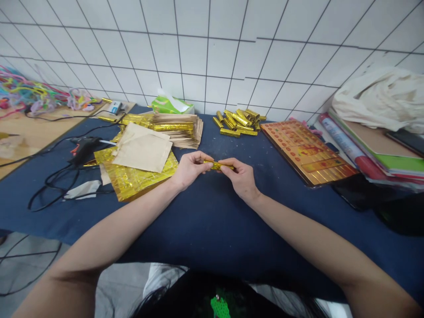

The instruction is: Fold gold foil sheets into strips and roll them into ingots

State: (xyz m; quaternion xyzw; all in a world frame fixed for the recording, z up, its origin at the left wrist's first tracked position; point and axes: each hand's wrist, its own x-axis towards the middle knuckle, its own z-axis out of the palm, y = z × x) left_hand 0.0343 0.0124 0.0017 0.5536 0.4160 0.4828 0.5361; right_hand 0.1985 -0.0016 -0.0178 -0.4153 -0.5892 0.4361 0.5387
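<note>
A small roll of shiny gold paper (216, 166) is held level between both hands over the dark blue cloth. My left hand (191, 168) pinches its left end, and my right hand (241, 176) grips its right end, so only the middle shows plainly. Close by on the left lie gold foil sheets (127, 179) with a tan paper sheet (143, 148) on top. Behind the hands, toward the wall, is a loose pile of finished-looking gold rolls (239, 121).
A black glue gun (85, 148) with a looping cable lies at left, near a stack of tan papers (185, 132) and a green tissue pack (172, 105). At right are a gold-and-red printed board (308, 152), stacked folders (380, 150) and white cloth (380, 99). A tiled wall (195, 53) bounds the back.
</note>
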